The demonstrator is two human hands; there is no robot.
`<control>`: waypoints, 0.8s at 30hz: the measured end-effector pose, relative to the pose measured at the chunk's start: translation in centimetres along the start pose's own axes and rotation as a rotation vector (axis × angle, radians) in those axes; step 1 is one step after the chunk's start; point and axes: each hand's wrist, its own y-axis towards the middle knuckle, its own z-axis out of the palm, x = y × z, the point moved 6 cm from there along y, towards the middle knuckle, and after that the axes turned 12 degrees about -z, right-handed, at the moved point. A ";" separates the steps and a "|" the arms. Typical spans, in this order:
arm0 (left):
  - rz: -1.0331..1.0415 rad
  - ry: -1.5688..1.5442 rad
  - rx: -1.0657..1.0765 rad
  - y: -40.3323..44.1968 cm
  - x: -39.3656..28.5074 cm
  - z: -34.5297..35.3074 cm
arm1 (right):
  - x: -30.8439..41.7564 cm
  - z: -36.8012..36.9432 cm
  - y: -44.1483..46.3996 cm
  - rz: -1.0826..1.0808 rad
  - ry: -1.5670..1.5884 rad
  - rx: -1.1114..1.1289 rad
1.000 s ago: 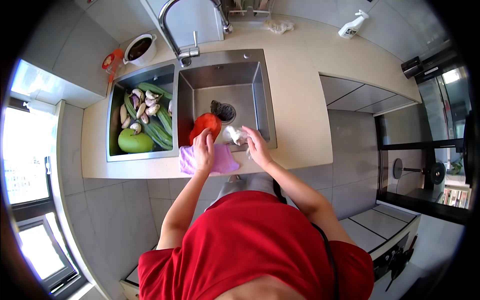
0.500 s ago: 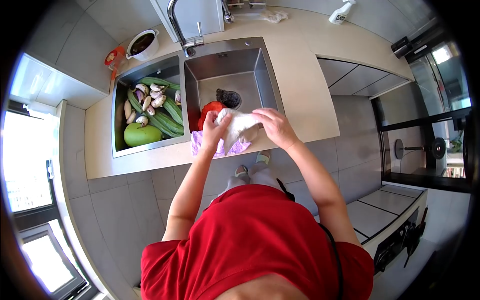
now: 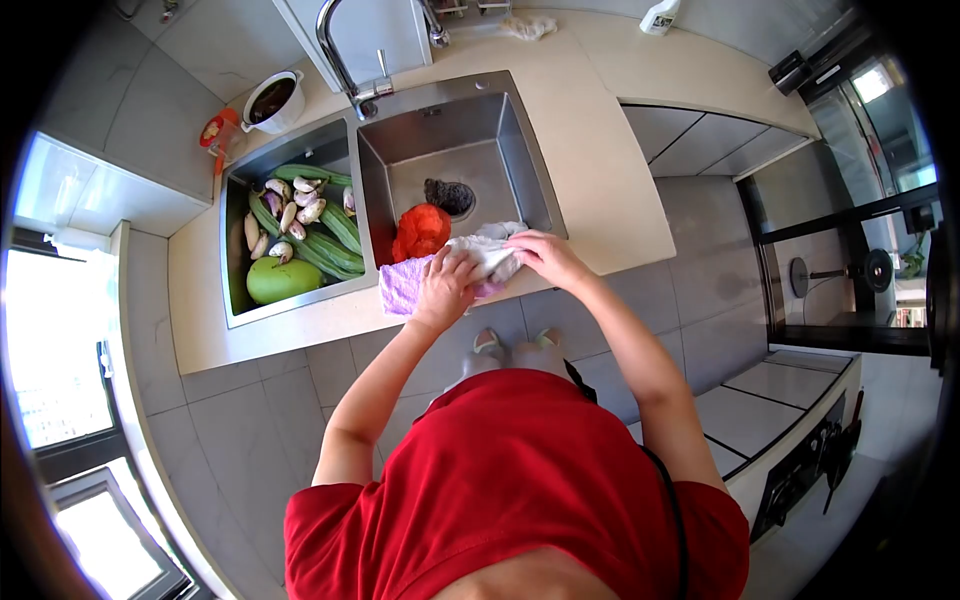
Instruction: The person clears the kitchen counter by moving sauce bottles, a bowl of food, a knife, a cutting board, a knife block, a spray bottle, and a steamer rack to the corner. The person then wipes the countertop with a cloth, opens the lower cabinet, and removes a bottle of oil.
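Note:
A white cloth [image 3: 487,250] lies bunched over the sink's front edge, between my two hands. My left hand [image 3: 447,285] has its fingers bent over the cloth's left end, above a purple cloth [image 3: 402,286] draped on the counter edge. Pinched at the right end of the white cloth is my right hand [image 3: 545,258]. Just behind my left hand, a crumpled red bag [image 3: 421,232] sits in the right basin [image 3: 410,140], near the dark drain strainer [image 3: 450,198].
The left basin holds green gourds [image 3: 335,225], small purple-white eggplants [image 3: 309,212] and a round green vegetable [image 3: 283,280]. Behind stand a white pot [image 3: 273,102], a red-lidded container [image 3: 218,132] and the faucet [image 3: 345,60]. A spray bottle [image 3: 659,17] is at the back.
The white cloth, earlier held up and spread between my hands, is now lower and bunched at the sink's front edge. My left hand has come down and turned over it. The camera view has shifted slightly.

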 end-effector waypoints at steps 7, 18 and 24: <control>-0.291 -0.533 0.002 10.5 1.2 -8.3 | 1.6 -9.9 7.4 0.022 0.139 -0.179; -0.159 -0.577 0.527 5.2 -6.2 -2.4 | 0.3 -10.2 -4.7 0.185 0.256 0.050; 0.080 -0.078 0.141 2.1 -7.4 5.7 | -1.0 -1.9 -9.1 0.190 -0.602 0.146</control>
